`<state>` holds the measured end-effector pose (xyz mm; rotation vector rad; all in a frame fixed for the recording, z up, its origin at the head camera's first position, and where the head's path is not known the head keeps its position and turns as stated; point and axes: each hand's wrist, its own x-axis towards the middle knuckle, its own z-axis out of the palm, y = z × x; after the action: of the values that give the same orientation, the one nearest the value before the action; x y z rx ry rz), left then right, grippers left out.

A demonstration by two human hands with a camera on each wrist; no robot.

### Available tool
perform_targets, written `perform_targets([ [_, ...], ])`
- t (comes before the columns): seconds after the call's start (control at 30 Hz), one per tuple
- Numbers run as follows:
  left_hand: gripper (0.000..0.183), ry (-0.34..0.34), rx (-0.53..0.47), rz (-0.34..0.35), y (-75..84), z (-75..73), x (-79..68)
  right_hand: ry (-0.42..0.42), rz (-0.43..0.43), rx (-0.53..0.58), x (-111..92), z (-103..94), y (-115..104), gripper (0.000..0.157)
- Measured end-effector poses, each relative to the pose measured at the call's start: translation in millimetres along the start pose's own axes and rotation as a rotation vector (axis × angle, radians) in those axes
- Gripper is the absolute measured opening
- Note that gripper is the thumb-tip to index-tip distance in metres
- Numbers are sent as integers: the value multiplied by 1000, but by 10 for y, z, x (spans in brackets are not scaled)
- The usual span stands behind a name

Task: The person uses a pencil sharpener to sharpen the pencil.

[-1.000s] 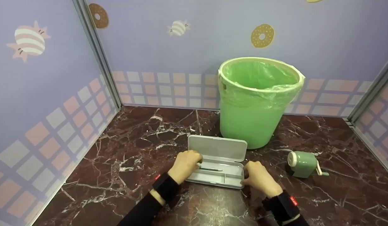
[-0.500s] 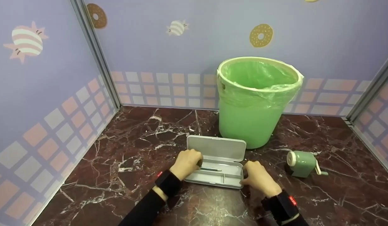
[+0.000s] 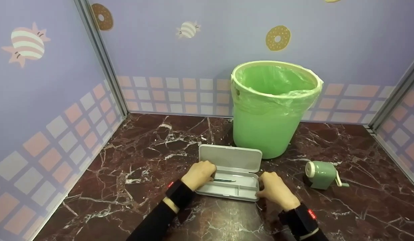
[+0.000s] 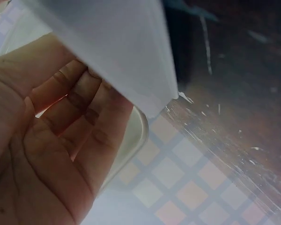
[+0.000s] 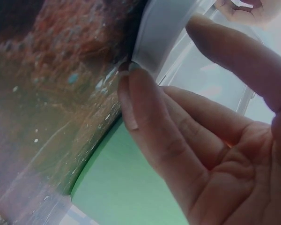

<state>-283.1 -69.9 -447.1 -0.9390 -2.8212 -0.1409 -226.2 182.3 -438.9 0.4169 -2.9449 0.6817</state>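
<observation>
Left hand (image 3: 199,174), right hand (image 3: 277,190) half-curled on case (image 3: 247,181)

We are looking into a booth-like workspace (image 3: 227,47): candy-and-doughnut-printed panels (image 3: 63,77) are meeting at metal posts (image 3: 104,60) and enclosing a dark red marbled surface (image 3: 364,167).

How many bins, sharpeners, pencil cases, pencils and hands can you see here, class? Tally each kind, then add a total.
Bin: 1
Sharpener: 1
Pencil case: 1
Pencil: 1
Hands: 2 (left hand, right hand)
Total: 6
</observation>
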Motion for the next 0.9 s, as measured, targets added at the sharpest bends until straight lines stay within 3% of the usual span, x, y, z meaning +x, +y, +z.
perform_targets([
  [0.17,18,45,-23,15,-5,-81,-13,3,2,-9,-12,4,0,26],
  [0.37,20,114,-82,48,15,-347,-74,4,-10,10,-3,3,13,21],
  [0.63,23,115,-102,38,126,-652,-163,4,-26,8,9,-6,27,20],
  [0.9,22,95,-99,22,157,-718,-202,24,20,76,18,-181,79,12],
])
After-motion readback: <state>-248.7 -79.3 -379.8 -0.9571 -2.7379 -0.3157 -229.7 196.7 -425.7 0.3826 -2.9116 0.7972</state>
